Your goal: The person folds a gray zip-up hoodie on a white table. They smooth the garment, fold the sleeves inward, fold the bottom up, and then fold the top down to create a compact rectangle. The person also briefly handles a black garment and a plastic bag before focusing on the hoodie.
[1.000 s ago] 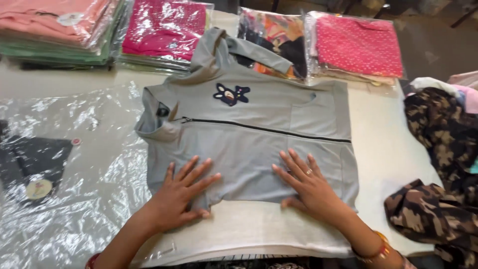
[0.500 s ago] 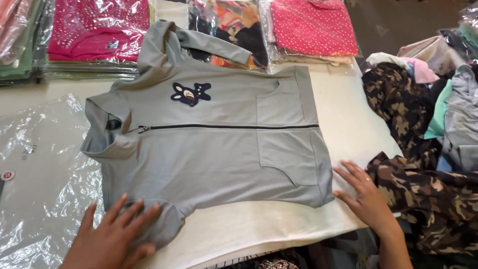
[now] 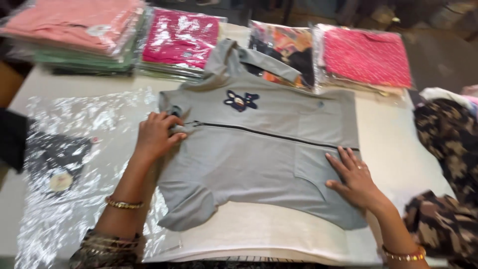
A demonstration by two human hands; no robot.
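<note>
Along the far edge of the white worktop (image 3: pixel 398 149): a stack of clear-bagged pink and green garments (image 3: pixel 74 35), a magenta bagged pack (image 3: pixel 181 37), a multicoloured bagged pack (image 3: pixel 286 50), a red dotted bagged pack (image 3: pixel 366 57). Near left: flat clear plastic bag holding a dark garment with a round tag (image 3: pixel 59 164).

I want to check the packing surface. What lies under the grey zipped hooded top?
Under the grey zipped hooded top a white flat board shows at its lower edge, and clear plastic sheet beside it. What lies beneath its middle is covered.
</note>
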